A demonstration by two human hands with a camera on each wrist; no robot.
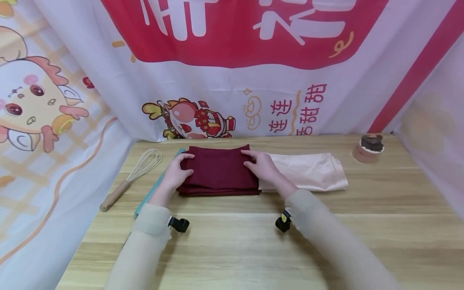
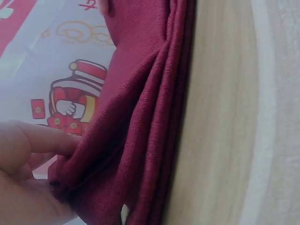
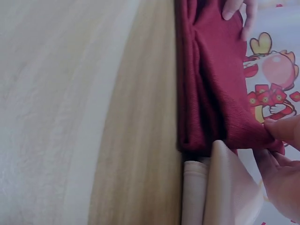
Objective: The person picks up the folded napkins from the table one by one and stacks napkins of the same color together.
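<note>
A dark red folded cloth (image 1: 221, 169) lies in several layers on the wooden table, its top layer raised at the far side. My left hand (image 1: 175, 172) pinches this layer at its left end, and the left wrist view shows finger and thumb (image 2: 35, 187) around the fabric. At the right end my right hand (image 1: 264, 166) pinches the same layer; in the right wrist view the thumb (image 3: 283, 129) presses on top with fingers beneath. A cream folded cloth (image 1: 308, 173) sits against the red one on the right, partly behind my right wrist.
On the left a whisk (image 1: 132, 177) lies beside a flat teal item (image 1: 150, 195), partly covered by my left arm. A small pinkish cup with a dark top (image 1: 367, 150) stands at the back right. Printed curtains (image 1: 232, 92) border the table (image 1: 232, 245).
</note>
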